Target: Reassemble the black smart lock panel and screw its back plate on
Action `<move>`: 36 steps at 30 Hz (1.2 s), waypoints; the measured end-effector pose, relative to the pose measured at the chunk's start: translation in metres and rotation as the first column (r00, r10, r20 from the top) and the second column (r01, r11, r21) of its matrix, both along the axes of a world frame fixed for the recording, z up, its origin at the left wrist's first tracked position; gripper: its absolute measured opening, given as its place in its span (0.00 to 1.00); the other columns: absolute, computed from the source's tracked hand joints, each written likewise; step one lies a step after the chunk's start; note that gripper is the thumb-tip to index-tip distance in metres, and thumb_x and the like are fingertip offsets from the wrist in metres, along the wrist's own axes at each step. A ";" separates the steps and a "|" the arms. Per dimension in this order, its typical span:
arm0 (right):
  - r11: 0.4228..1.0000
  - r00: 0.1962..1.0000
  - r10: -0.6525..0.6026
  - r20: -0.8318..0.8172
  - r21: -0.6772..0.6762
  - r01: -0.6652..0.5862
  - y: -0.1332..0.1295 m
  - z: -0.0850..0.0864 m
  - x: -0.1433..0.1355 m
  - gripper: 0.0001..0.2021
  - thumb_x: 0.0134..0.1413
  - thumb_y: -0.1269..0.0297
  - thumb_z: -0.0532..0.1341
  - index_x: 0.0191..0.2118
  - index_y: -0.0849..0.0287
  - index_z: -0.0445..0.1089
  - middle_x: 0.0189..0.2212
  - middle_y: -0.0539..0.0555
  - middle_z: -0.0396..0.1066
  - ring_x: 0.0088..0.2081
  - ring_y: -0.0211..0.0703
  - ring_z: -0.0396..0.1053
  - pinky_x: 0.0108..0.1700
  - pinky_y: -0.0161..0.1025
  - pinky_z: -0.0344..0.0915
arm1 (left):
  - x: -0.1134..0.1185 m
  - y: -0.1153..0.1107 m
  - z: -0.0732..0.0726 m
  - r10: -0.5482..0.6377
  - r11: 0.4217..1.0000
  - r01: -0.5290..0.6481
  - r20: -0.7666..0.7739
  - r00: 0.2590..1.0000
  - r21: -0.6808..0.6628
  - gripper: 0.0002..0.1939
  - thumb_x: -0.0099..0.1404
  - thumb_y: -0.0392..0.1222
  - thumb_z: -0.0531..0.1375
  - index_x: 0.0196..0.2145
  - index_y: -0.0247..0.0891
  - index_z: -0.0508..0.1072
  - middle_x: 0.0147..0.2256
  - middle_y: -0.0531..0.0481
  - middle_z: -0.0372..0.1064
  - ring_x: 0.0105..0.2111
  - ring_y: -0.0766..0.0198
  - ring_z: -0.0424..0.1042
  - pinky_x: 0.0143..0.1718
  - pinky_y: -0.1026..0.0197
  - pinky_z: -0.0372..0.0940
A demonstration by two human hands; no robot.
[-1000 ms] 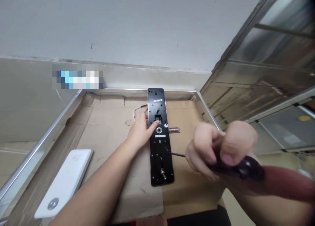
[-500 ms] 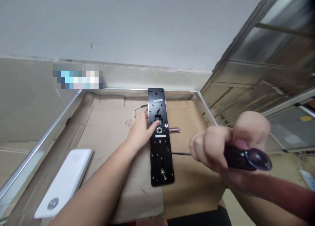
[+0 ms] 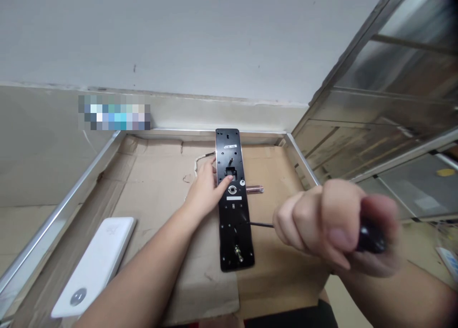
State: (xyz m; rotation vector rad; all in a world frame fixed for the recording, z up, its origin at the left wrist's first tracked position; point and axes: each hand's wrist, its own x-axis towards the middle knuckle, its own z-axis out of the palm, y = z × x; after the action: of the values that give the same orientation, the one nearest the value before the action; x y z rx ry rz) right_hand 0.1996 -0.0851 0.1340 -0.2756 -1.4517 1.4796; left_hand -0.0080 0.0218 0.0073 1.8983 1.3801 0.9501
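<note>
A long black door lock panel (image 3: 234,237) lies with its screw-dotted side up, near the middle of the cardboard. My left hand (image 3: 206,185) grips its left edge, the thumb resting on top beside a square recess. A short pinkish metal handle (image 3: 255,189) sticks out from under the panel's right side. In my right hand (image 3: 322,223) is a screwdriver (image 3: 261,224), its black handle wrapped by the fingers. The thin shaft points left and its tip meets the lower right part of the panel. Motion blurs the right hand somewhat.
Flattened cardboard (image 3: 153,180) lines a metal-framed table (image 3: 57,223). A white flat device (image 3: 95,266) with a round grey spot lies at the left. A thin cable (image 3: 196,163) runs behind my left hand. The wall rises behind; glossy panels (image 3: 386,108) stand at the right.
My right hand has turned about the screwdriver handle, so the handle's end now faces more toward me and is mostly covered. The left hand and the lock panel stay about where they were.
</note>
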 end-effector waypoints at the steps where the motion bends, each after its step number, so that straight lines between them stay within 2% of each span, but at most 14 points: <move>1: 1.000 0.999 -0.027 -0.027 -0.015 0.026 -0.001 -0.002 -0.001 0.17 0.69 0.45 0.52 0.47 0.49 0.71 0.19 0.44 0.60 0.20 0.35 0.56 0.28 0.36 0.60 | 0.000 0.000 0.000 0.000 1.000 0.000 0.000 1.000 -0.002 0.34 0.69 0.56 0.60 0.66 0.40 0.56 0.58 0.35 0.64 0.53 0.47 0.70 0.50 0.41 0.70; 4: 0.989 0.985 -0.148 -0.090 -0.029 0.146 -0.001 -0.004 -0.003 0.16 0.59 0.45 0.65 0.46 0.47 0.69 0.32 0.47 0.67 0.23 0.33 0.61 0.26 0.35 0.60 | 0.000 0.000 -0.001 0.001 1.000 -0.001 0.000 1.000 0.001 0.35 0.68 0.56 0.61 0.66 0.40 0.56 0.58 0.34 0.64 0.52 0.47 0.70 0.51 0.41 0.69; 6: 0.981 0.978 -0.193 -0.074 -0.021 0.192 0.001 -0.001 -0.004 0.13 0.59 0.49 0.66 0.44 0.51 0.72 0.37 0.50 0.67 0.28 0.36 0.67 0.28 0.37 0.64 | 0.001 0.000 -0.001 0.002 1.000 -0.002 0.001 1.000 0.012 0.35 0.68 0.55 0.61 0.66 0.40 0.56 0.58 0.34 0.63 0.52 0.47 0.71 0.51 0.41 0.69; 8: 0.985 0.985 -0.171 -0.034 0.004 0.171 0.003 0.003 -0.004 0.15 0.65 0.50 0.61 0.39 0.56 0.75 0.33 0.51 0.66 0.31 0.40 0.69 0.33 0.41 0.67 | 0.000 0.000 -0.001 0.002 1.000 -0.002 -0.002 1.000 0.015 0.35 0.69 0.55 0.61 0.66 0.40 0.56 0.59 0.35 0.63 0.52 0.48 0.71 0.52 0.41 0.69; 11: 1.000 1.000 -0.005 0.021 -0.004 0.005 0.004 0.008 0.000 0.26 0.73 0.52 0.47 0.30 0.58 0.73 0.19 0.49 0.61 0.24 0.39 0.64 0.34 0.42 0.66 | 0.000 -0.001 0.000 0.006 1.000 -0.006 -0.007 1.000 -0.002 0.35 0.69 0.56 0.60 0.66 0.40 0.56 0.59 0.35 0.63 0.52 0.48 0.71 0.51 0.42 0.69; 14: 0.997 0.997 0.074 -0.009 -0.030 -0.074 0.003 0.006 0.001 0.21 0.72 0.47 0.48 0.35 0.54 0.69 0.16 0.45 0.58 0.19 0.37 0.56 0.28 0.39 0.61 | 0.001 -0.001 0.002 0.011 1.000 -0.011 -0.011 1.000 -0.009 0.35 0.69 0.56 0.60 0.66 0.40 0.56 0.58 0.35 0.64 0.52 0.48 0.71 0.51 0.42 0.69; 17: 0.993 0.987 -0.115 -0.111 -0.049 0.110 0.000 0.000 -0.003 0.16 0.61 0.44 0.62 0.42 0.50 0.67 0.27 0.46 0.65 0.20 0.33 0.57 0.25 0.36 0.58 | 0.001 -0.001 0.002 0.005 1.000 -0.005 -0.011 1.000 -0.004 0.35 0.69 0.56 0.60 0.66 0.40 0.56 0.58 0.36 0.64 0.52 0.48 0.70 0.52 0.42 0.69; 20: 0.967 0.962 -0.253 -0.097 -0.066 0.248 -0.001 0.000 -0.006 0.15 0.61 0.46 0.63 0.40 0.54 0.71 0.32 0.49 0.66 0.26 0.36 0.64 0.28 0.37 0.62 | 0.000 -0.001 0.001 0.004 1.000 -0.004 -0.012 1.000 0.003 0.35 0.69 0.56 0.60 0.66 0.40 0.55 0.58 0.35 0.63 0.52 0.48 0.70 0.52 0.42 0.69; 23: 0.992 0.994 -0.113 -0.004 -0.054 0.113 0.001 0.004 -0.001 0.23 0.70 0.47 0.52 0.33 0.58 0.73 0.23 0.50 0.64 0.26 0.39 0.64 0.33 0.41 0.64 | 0.000 0.000 0.000 0.003 1.000 -0.003 -0.018 1.000 0.004 0.35 0.69 0.56 0.60 0.66 0.41 0.56 0.58 0.36 0.63 0.52 0.48 0.70 0.52 0.42 0.69; 25: 0.997 0.998 0.058 0.013 -0.061 -0.057 0.001 0.006 0.004 0.27 0.73 0.48 0.45 0.31 0.58 0.71 0.16 0.47 0.60 0.21 0.36 0.60 0.29 0.39 0.61 | 0.000 -0.001 0.000 0.004 1.000 -0.003 -0.024 1.000 0.009 0.34 0.69 0.56 0.60 0.66 0.41 0.56 0.57 0.36 0.63 0.52 0.48 0.70 0.51 0.41 0.69; 27: 0.992 0.993 0.120 0.014 -0.051 -0.119 0.000 0.005 0.007 0.25 0.74 0.49 0.44 0.33 0.56 0.70 0.14 0.45 0.58 0.18 0.34 0.56 0.27 0.37 0.58 | 0.000 -0.002 0.001 0.005 1.000 -0.004 -0.029 1.000 0.010 0.34 0.69 0.56 0.60 0.66 0.41 0.55 0.57 0.36 0.64 0.52 0.47 0.71 0.51 0.42 0.69; 30: 0.998 0.997 -0.067 -0.033 -0.002 0.067 -0.001 0.000 0.004 0.12 0.69 0.50 0.56 0.40 0.52 0.68 0.24 0.45 0.64 0.20 0.32 0.58 0.28 0.36 0.59 | 0.001 -0.003 0.003 0.012 1.000 -0.012 -0.032 0.999 0.013 0.34 0.69 0.56 0.59 0.66 0.40 0.55 0.56 0.36 0.64 0.50 0.48 0.71 0.48 0.43 0.70; 33: 0.977 0.977 -0.210 -0.039 0.042 0.211 0.001 -0.002 -0.002 0.13 0.60 0.47 0.65 0.41 0.51 0.71 0.35 0.48 0.63 0.27 0.35 0.67 0.30 0.38 0.65 | 0.001 -0.004 0.005 0.037 0.999 -0.035 -0.058 0.998 0.021 0.35 0.69 0.56 0.60 0.66 0.40 0.55 0.56 0.35 0.64 0.49 0.49 0.72 0.47 0.44 0.70; 36: 0.981 0.990 -0.133 0.056 0.150 0.123 0.007 0.003 -0.003 0.19 0.67 0.46 0.57 0.37 0.55 0.75 0.31 0.50 0.63 0.33 0.40 0.71 0.36 0.41 0.69 | 0.002 -0.005 0.008 0.035 0.999 -0.034 -0.072 0.997 0.012 0.35 0.69 0.56 0.60 0.66 0.40 0.55 0.57 0.35 0.63 0.50 0.49 0.71 0.48 0.45 0.70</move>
State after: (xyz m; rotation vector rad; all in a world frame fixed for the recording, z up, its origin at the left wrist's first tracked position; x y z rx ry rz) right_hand 0.1966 -0.0779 0.1367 -0.3239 -1.5573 1.2648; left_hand -0.0064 0.0169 0.0148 1.9400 1.4568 0.9151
